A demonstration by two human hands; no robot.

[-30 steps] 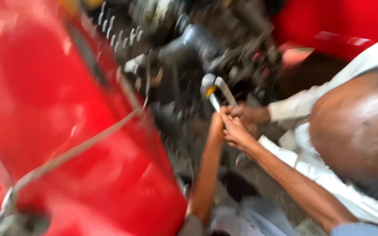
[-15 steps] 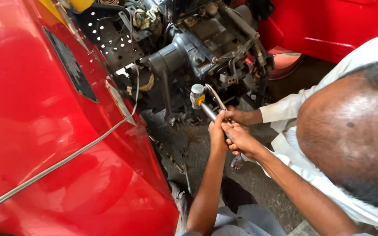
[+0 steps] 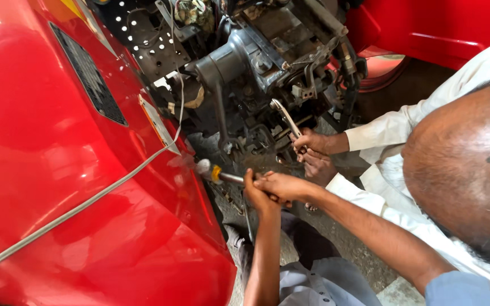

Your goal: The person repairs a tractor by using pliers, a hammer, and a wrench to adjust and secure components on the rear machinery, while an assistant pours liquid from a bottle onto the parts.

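Both my hands grip one tool (image 3: 220, 175), a metal shaft with a yellow band and a grey head that points left toward the red body panel (image 3: 58, 170). My left hand (image 3: 254, 197) holds the shaft from below. My right hand (image 3: 283, 186) wraps it just behind. Above them sits the dark, greasy engine block (image 3: 250, 68). A co-worker in a white shirt holds a silver wrench (image 3: 286, 118) against the engine with one hand (image 3: 312, 141); the other hand (image 3: 319, 168) is just below.
The co-worker's head (image 3: 463, 170) fills the right side, close to my right arm. A grey cable (image 3: 75, 212) runs across the red panel. Another red body part (image 3: 438, 28) is at the top right. Concrete floor (image 3: 336, 232) shows below the engine.
The tool's head has swung down and left, away from the engine toward the red panel, with both my hands still on it. The view has sharpened. The co-worker's wrench stays at the engine.
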